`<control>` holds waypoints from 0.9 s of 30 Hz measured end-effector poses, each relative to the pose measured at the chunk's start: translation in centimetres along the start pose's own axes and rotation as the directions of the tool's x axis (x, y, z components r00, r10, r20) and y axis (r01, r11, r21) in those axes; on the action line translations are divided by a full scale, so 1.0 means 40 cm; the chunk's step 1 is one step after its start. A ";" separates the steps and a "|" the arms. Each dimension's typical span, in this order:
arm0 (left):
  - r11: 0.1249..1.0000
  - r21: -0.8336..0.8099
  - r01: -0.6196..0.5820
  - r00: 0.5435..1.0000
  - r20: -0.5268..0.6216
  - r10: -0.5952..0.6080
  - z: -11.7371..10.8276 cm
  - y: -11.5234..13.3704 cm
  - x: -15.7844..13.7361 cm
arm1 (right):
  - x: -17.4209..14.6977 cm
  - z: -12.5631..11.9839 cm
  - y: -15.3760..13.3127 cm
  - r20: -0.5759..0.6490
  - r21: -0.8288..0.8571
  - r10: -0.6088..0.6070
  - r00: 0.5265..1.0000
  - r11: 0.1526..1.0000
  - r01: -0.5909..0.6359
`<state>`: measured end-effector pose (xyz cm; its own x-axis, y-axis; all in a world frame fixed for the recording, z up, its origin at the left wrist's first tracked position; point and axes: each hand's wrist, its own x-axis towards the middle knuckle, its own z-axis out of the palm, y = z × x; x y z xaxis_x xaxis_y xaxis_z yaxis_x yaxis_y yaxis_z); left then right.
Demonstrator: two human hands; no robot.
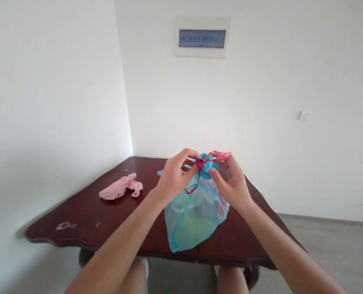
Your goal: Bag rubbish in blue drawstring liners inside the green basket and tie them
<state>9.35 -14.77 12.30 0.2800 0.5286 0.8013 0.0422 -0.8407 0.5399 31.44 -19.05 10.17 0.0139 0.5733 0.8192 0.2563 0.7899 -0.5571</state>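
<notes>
A translucent blue bag hangs in front of me at the table's near edge, with pale greenish contents showing dimly through it. Its neck is gathered, and a red string is wound round it, with a loop hanging down and pinkish-red ends sticking out to the right. My left hand pinches the string where it bunches at the neck. On the other side, my right hand grips the gathered blue top between thumb and fingers. Some of its fingers are hidden behind the bag.
A dark red-brown wooden table stands against the white walls. On its left part lies a crumpled, knotted pink cloth or bag. The far wall carries a breaker panel and a switch. My legs are under the near edge.
</notes>
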 end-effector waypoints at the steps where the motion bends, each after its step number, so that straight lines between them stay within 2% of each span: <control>1: 0.999 0.050 -0.015 1.000 0.021 0.014 -0.001 -0.002 0.000 | -0.003 -0.001 0.000 0.008 -0.012 -0.007 1.000 1.000 0.007; 4: 0.979 0.188 -0.083 0.994 0.087 0.067 0.001 -0.009 0.001 | -0.015 -0.009 -0.006 0.059 -0.099 -0.032 0.998 0.994 0.037; 8: 0.955 0.272 -0.116 0.989 0.116 0.087 0.015 -0.014 -0.002 | -0.037 -0.022 -0.004 0.125 -0.117 0.021 0.992 0.993 -0.007; 13: 0.948 0.280 -0.153 0.977 0.190 0.102 0.012 -0.019 -0.017 | -0.056 -0.048 0.015 0.096 -0.192 0.106 0.990 0.978 -0.086; 16: 0.945 0.308 -0.113 0.980 0.190 0.055 -0.005 -0.036 -0.024 | -0.067 -0.074 0.024 0.040 -0.181 0.147 0.988 0.974 -0.137; 20: 0.980 0.192 0.050 0.996 0.062 -0.063 -0.021 -0.074 -0.041 | -0.087 -0.095 0.036 -0.043 -0.047 0.236 0.971 0.970 -0.238; 23: 0.979 0.099 0.177 0.984 0.013 -0.179 -0.031 -0.092 -0.058 | -0.100 -0.091 0.052 -0.079 0.096 0.319 0.945 0.946 -0.311; 25: 0.985 0.050 0.164 0.980 0.106 -0.169 -0.040 -0.094 -0.068 | -0.109 -0.082 0.065 -0.106 0.204 0.391 0.914 0.908 -0.365; 27: 0.995 -0.029 0.097 0.955 0.285 -0.085 -0.046 -0.088 -0.077 | -0.117 -0.071 0.074 -0.120 0.332 0.480 0.869 0.845 -0.420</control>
<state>6.58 -13.24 8.41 0.5370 0.5424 0.6460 0.0414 -0.7819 0.6221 34.87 -20.02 5.10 0.2512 0.8511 0.4610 -0.1101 0.4983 -0.8600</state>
